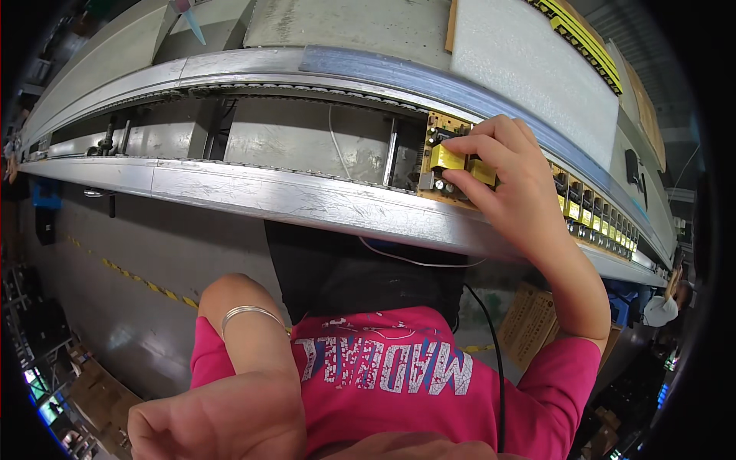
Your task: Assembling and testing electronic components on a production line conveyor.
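Pinched between the fingertips of the right hand (510,180) is a yellow transformer (447,159), sitting on the circuit board (437,146) that rides between the conveyor rails (307,201). Well below that board, the left hand (215,418) is curled loosely near the chest, holding nothing visible. Pressing straight down, pins aligned, would likely seat the part cleanly. Right of the board, more boards (602,218) queue along the rails.

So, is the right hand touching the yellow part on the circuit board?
Touching. The head view shows the right hand with fingertips pressed on the yellow part of the circuit board.
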`<state>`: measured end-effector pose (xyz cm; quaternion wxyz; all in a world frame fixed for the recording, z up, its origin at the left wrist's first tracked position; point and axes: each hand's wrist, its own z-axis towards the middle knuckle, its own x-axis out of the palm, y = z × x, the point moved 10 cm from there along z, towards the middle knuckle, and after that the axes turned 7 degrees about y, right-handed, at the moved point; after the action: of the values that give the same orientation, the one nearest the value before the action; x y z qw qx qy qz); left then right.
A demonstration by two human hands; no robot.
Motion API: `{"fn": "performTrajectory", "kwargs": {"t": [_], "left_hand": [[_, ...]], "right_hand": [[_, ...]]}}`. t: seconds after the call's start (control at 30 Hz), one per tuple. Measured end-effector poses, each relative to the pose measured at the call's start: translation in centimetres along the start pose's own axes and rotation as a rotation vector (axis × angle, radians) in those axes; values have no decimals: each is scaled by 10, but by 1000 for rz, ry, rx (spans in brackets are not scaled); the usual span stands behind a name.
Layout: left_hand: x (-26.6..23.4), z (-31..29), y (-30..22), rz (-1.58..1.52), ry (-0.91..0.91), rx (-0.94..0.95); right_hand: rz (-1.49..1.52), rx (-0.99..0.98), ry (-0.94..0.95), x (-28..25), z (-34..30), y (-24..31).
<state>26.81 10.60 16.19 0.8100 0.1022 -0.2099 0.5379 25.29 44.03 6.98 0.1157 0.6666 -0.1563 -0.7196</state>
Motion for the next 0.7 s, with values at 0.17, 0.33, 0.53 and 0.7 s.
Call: {"fn": "performTrajectory", "kwargs": {"t": [0.17, 0.33, 0.53, 0.7], "left_hand": [[-2, -1, 7, -2, -21, 14], [-11, -1, 3, -10, -68, 96], [-27, 2, 10, -75, -159, 181], [-86, 60, 70, 204, 204, 342]], "right_hand": [[21, 6, 33, 3, 3, 0], [-21, -23, 47, 3, 2, 1], [-21, -37, 30, -10, -8, -5], [-222, 444, -733, -140, -147, -164]]}}
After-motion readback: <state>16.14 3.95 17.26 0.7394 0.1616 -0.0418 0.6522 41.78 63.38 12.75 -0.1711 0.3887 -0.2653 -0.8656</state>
